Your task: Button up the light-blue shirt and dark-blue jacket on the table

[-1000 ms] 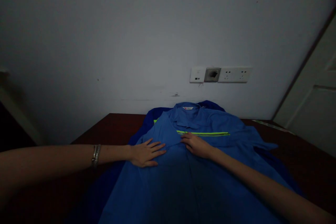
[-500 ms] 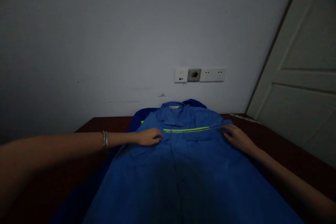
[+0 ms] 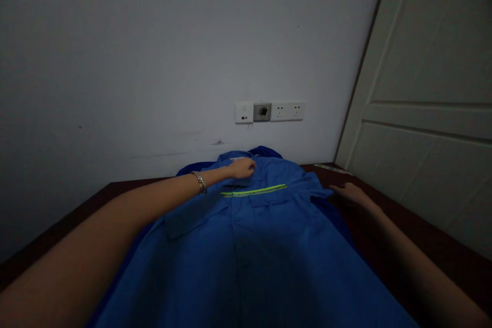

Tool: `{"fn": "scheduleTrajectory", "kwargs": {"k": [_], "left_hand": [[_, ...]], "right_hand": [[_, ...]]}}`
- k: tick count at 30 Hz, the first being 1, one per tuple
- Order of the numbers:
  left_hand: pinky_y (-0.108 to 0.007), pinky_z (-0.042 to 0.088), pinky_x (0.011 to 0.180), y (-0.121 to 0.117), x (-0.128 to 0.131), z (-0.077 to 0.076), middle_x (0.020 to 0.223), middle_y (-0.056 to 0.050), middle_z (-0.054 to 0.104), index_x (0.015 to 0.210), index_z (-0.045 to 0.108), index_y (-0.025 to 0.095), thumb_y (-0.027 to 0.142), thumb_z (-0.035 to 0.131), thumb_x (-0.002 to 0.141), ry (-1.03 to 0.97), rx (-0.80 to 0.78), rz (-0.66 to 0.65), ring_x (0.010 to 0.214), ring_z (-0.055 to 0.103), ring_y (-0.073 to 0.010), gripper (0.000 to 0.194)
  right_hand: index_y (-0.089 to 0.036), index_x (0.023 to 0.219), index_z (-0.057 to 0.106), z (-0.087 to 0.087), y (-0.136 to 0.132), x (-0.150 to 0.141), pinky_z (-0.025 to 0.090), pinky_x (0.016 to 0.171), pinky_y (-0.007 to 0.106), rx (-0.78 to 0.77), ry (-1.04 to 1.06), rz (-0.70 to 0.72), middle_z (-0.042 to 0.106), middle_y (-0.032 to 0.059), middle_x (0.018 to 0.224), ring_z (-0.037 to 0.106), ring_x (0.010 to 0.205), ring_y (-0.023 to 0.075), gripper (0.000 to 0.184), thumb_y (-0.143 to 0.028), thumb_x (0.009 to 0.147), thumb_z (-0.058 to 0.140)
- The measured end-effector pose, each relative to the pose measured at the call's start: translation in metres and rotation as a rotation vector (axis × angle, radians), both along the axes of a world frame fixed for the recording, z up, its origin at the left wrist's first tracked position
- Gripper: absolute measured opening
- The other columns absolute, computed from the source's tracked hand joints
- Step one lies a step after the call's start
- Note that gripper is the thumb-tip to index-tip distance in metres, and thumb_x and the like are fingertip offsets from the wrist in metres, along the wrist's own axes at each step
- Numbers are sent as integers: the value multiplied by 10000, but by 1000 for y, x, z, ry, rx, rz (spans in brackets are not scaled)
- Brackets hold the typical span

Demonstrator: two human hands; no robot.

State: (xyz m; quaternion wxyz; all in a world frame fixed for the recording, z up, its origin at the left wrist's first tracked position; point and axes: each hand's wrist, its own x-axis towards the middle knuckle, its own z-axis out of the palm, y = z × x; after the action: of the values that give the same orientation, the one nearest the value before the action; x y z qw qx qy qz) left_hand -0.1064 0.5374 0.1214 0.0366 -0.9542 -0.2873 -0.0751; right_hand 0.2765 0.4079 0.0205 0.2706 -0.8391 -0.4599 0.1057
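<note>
A blue work shirt [image 3: 269,246] lies spread front up, its collar toward the wall and a yellow-green reflective strip [image 3: 257,192] across the chest. My left hand [image 3: 242,168] is over the shirt just below the collar, its fingers curled in; what they hold, if anything, is hidden. At the right, my right hand [image 3: 351,193] pinches the end of the shirt's short sleeve and draws it out sideways. Under this shirt lies a darker blue garment [image 3: 267,152], which shows past the shoulders and along the sides.
The dark red-brown tabletop [image 3: 403,220] reaches back to a pale wall [image 3: 154,61] with a row of sockets [image 3: 286,111]. A white panelled door [image 3: 430,82] stands at the right. A thin flat strip [image 3: 332,168] lies by the table's back right edge.
My left hand has gone from the left chest up toward the collar, its fingers now more curled. My right hand has moved outward, pulling the sleeve end. The view has turned right.
</note>
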Motion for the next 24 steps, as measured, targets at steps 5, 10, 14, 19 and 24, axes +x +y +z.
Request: {"fn": "scheduleTrajectory", "kwargs": {"k": [5, 10, 14, 19, 24], "left_hand": [[-262, 426, 849, 6, 73, -4, 1050, -99, 626, 1025, 616, 121, 177, 453, 751, -17, 6, -25, 970, 563, -199, 323], [-247, 445, 823, 8, 135, -15, 1084, -113, 617, 1068, 586, 114, 203, 463, 767, 38, -20, 12, 973, 577, -197, 338], [-290, 451, 831, 9, 173, -21, 1065, -166, 618, 1028, 601, 74, 228, 449, 792, 81, -18, 14, 970, 586, -235, 321], [-336, 430, 883, 14, 206, -28, 1092, -193, 603, 1044, 592, 69, 271, 429, 828, 126, -40, 49, 1023, 567, -267, 338], [-372, 430, 889, 15, 232, -32, 1126, -189, 588, 1107, 554, 85, 238, 489, 789, 109, -108, 117, 1047, 557, -277, 359]], "right_hand": [[-86, 1008, 541, 23, -15, -15, 507, 456, 347, -226, 370, -7, 643, 158, 658, 617, 519, 242, 548, -558, 730, 550], [-103, 872, 578, 32, -18, -31, 500, 447, 281, -270, 523, 114, 631, 126, 568, 599, 466, 183, 554, -619, 801, 390], [-68, 734, 587, 33, -15, -35, 485, 419, 238, -203, 620, 148, 625, 130, 576, 574, 430, 140, 658, -662, 803, 314], [-99, 758, 587, 30, -9, -34, 460, 404, 187, -212, 624, 177, 601, 34, 542, 549, 421, 101, 294, -392, 779, 585], [-129, 1027, 544, 22, -3, -34, 461, 430, 160, -160, 631, 152, 573, -37, 531, 560, 462, 91, 333, -148, 710, 646]]}}
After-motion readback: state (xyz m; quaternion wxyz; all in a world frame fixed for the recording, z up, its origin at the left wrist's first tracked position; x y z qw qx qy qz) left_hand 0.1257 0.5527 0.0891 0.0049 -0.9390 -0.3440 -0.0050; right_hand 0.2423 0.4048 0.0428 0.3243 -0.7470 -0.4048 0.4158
